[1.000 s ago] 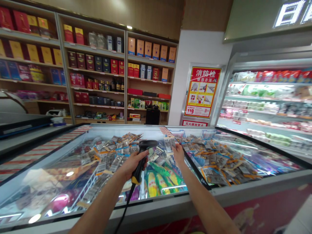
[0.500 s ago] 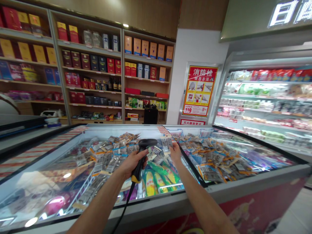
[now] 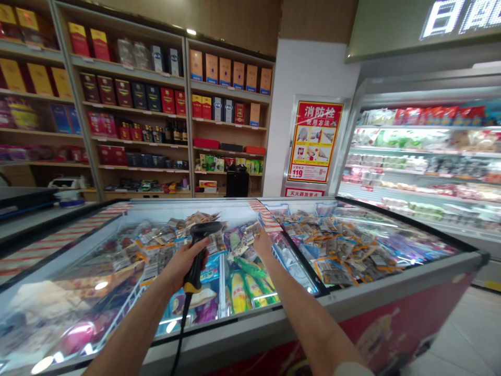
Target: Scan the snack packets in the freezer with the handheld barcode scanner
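My left hand (image 3: 188, 261) is wrapped round the handle of a black and yellow barcode scanner (image 3: 192, 275), whose head points right over the open freezer. A cable hangs from the scanner's lower end. My right hand (image 3: 263, 243) has its fingers closed at the right end of a pale, printed packet (image 3: 250, 233); the fingertips are partly hidden. Below that hand lie yellow and green corn-shaped packets (image 3: 250, 287). Several grey packets with orange edges (image 3: 152, 266) lie on the left, some behind the scanner.
A chest freezer (image 3: 250, 326) with a grey rim spans the front. More grey and orange packets (image 3: 344, 245) lie to the right of the black-edged divider (image 3: 301, 253). Behind stand shelves of boxes (image 3: 136, 94), a red fire-hydrant poster (image 3: 315, 141) and a lit refrigerated shelf unit (image 3: 422, 162).
My left hand and the scanner have moved left. My right hand has also moved left; the upright grey packet at its fingers before no longer shows there. The view has shifted slightly.
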`<state>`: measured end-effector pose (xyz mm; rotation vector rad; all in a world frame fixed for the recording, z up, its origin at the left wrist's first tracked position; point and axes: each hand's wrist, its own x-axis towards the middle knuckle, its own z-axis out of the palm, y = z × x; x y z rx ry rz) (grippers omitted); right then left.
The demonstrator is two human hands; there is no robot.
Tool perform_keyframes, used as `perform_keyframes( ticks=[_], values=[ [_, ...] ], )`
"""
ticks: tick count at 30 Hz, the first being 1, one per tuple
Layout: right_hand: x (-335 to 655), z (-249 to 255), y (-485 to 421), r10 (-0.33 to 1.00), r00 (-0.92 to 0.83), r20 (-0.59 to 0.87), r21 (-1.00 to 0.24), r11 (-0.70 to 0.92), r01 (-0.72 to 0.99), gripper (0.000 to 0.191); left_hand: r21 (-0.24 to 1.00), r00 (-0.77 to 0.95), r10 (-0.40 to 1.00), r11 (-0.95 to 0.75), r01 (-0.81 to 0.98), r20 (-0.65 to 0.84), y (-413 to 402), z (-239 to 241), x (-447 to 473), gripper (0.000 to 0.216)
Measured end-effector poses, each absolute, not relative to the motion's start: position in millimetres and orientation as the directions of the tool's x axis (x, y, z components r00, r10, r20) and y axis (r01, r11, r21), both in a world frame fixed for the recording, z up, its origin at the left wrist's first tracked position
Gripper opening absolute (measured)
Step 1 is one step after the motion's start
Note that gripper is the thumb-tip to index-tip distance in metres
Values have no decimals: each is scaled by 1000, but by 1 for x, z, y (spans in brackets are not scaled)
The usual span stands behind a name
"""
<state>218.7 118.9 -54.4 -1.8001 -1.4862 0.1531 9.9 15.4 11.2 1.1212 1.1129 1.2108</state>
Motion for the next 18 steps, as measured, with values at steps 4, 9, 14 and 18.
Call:
perform_keyframes(
  ticks=[4,9,14,18],
  values=[
    [186,-50,117,927,227,298,-595,-6,803,39,996,5,1000,23,-89,-23,16,6,-7,33],
    [154,-49,116,950,47,310,-553,140,821,40,997,17,1000,-25,-78,26,14,4,-10,34],
    [174,-49,118,941,106,320,-563,100,820,39,996,37,999,18,-87,-15,9,11,5,34],
    [232,-43,117,888,306,342,-547,-76,834,40,992,52,997,57,-116,-52,10,13,22,33]
  ],
)
